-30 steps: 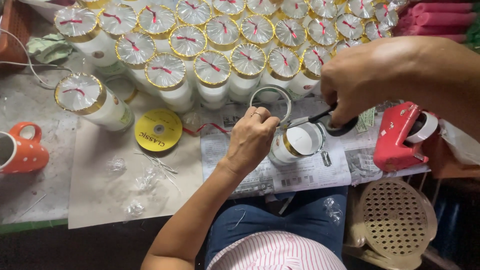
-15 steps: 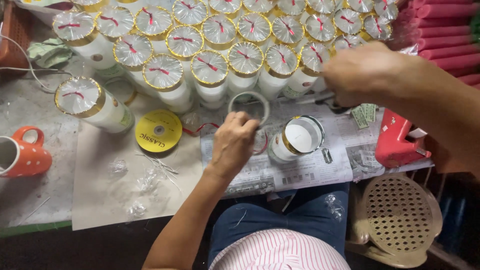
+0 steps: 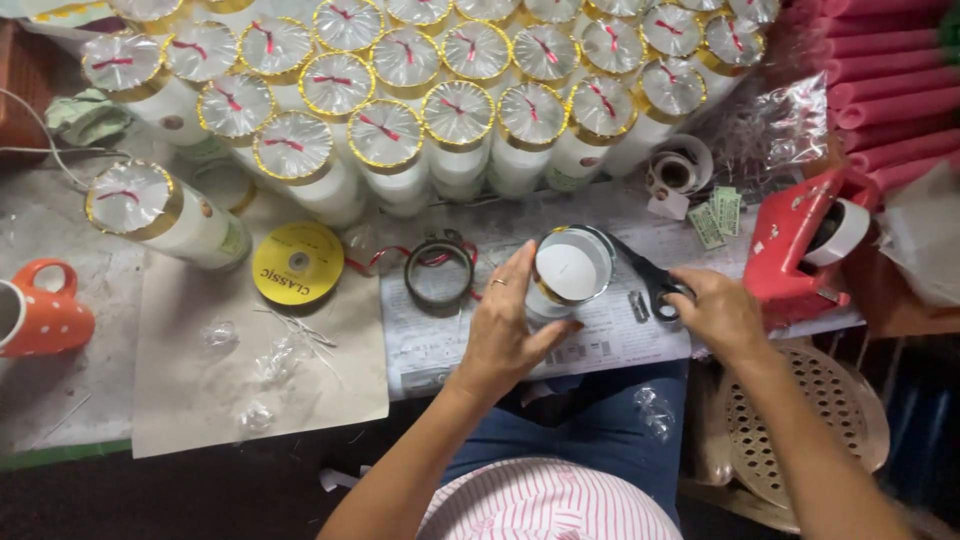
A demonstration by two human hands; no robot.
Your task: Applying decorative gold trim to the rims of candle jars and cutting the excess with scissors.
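My left hand wraps around a white candle jar with a gold rim that stands on a newspaper sheet. My right hand rests on the black handles of scissors lying just right of the jar. A tape ring lies flat on the newspaper left of the jar, with red ribbon running under it.
Many wrapped gold-rimmed candle jars fill the back. One lies tipped at left by a yellow ribbon spool and an orange mug. A red tape dispenser, pink candles and a plastic stool are at right.
My left hand let go of the tape ring, which now lies on the newspaper, and took the jar. My right hand came down from the back to the scissors by the jar.
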